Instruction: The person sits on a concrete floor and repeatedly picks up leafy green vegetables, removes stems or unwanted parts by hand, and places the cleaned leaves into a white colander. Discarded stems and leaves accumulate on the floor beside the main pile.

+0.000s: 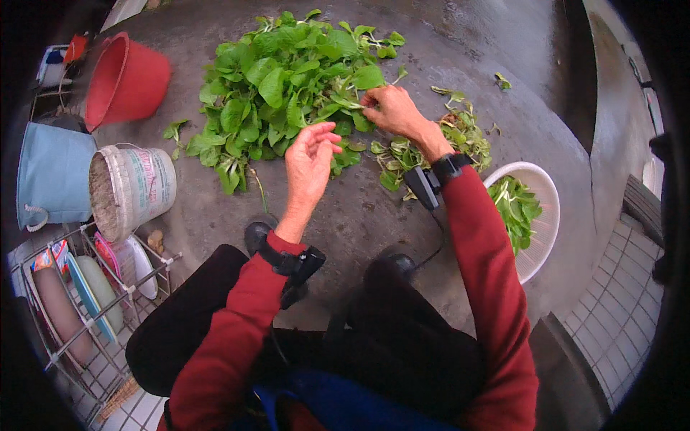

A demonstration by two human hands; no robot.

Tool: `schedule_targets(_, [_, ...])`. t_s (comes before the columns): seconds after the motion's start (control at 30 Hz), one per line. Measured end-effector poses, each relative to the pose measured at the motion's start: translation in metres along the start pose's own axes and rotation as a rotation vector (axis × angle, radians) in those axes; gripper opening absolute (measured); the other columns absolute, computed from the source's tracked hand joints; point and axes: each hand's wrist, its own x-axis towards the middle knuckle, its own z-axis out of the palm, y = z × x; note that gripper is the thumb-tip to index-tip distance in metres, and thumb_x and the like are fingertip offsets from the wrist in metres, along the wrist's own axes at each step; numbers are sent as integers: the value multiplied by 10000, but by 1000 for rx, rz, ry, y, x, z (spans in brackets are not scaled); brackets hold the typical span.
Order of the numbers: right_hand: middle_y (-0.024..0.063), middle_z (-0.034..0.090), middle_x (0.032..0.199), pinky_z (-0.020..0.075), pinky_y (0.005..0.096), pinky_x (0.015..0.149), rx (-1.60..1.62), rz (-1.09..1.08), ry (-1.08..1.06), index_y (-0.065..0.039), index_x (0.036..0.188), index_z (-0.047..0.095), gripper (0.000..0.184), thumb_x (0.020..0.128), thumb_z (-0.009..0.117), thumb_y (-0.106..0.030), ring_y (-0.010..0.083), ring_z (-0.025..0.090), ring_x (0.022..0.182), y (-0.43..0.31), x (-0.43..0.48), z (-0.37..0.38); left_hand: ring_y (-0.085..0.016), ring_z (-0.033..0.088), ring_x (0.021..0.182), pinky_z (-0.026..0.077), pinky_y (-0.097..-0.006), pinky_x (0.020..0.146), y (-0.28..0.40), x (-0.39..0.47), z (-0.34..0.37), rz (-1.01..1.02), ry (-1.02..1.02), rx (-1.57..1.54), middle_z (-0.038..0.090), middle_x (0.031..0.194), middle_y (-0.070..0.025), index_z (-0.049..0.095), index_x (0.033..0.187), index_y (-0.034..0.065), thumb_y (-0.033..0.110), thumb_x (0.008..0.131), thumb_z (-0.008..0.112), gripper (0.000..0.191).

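Observation:
A large heap of leafy greens (269, 81) lies on the concrete floor in front of me. My right hand (396, 110) pinches the pale stem of a leafy green (347, 103) at the heap's right edge. At the near edge of the heap, my left hand (310, 161) has its fingers apart and slightly curled, with nothing seen in it. Under and beyond my right wrist is a smaller pile of wilted, yellowish leaves (466, 132). To the right of my right forearm, a white plastic colander (547, 215) holds some greens (515, 210), partly hidden by my sleeve.
At left stand a red bucket (135, 81), a blue fabric bin (56, 167) and a dirty white bucket (145, 183) bearing writing. Nearer me, a wire rack (81, 328) holds basins and boards. My shoes (399, 264) rest on the concrete floor (356, 226). Tiles (614, 307) lie at right.

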Motion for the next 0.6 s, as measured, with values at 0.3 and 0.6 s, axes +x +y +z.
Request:
schedule_targets(0.3, [94, 638, 860, 428, 409, 850, -226, -172, 181, -88, 895, 653, 96, 814, 631, -136, 295, 594, 894, -26, -94, -32, -291, 566, 1083, 386, -442, 996, 24, 5, 36, 696, -90, 675, 649, 1046, -80, 647, 1062, 86, 36, 779, 650, 287])
schedule_targets(0.6, [119, 638, 819, 450, 421, 763, -117, -152, 104, -63, 887, 641, 101, 828, 621, -143, 322, 599, 847, -40, -106, -15, -283, 609, 834, 390, -461, 940, -13, -2, 37, 506, -339, 981, 655, 839, -90, 667, 946, 73, 151, 854, 641, 123])
